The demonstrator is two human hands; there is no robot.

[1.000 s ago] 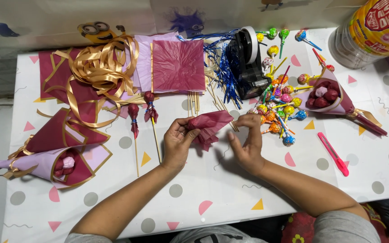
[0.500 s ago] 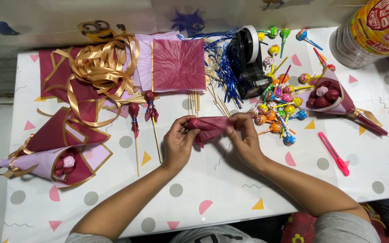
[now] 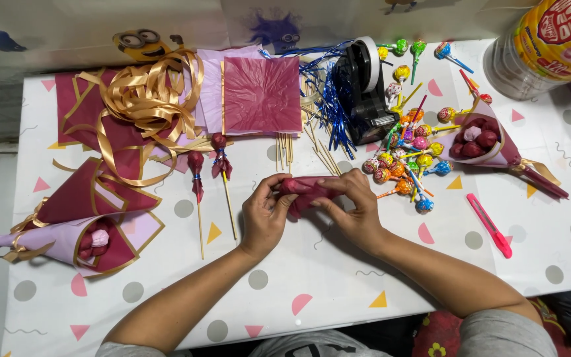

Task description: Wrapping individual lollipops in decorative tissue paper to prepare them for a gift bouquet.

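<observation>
At the centre of the frame, the left hand [image 3: 264, 215] and right hand [image 3: 353, 210] both pinch a crumpled maroon tissue-paper bundle [image 3: 304, 191]. Its long axis runs left to right between their fingertips, equally near both. Beyond it lie thin wooden skewers [image 3: 284, 149].

Home craft table, looks like. Party-pattern tablecloth [image 3: 312, 291], gold ribbon [image 3: 141, 106], maroon wrapping sheets [image 3: 262, 92], loose lollipops [image 3: 404, 162], tape dispenser [image 3: 363, 86], pink cutter [image 3: 489, 225], finished paper-cone bouquets [image 3: 94, 221]; cartoon wall stickers [image 3: 141, 43].
</observation>
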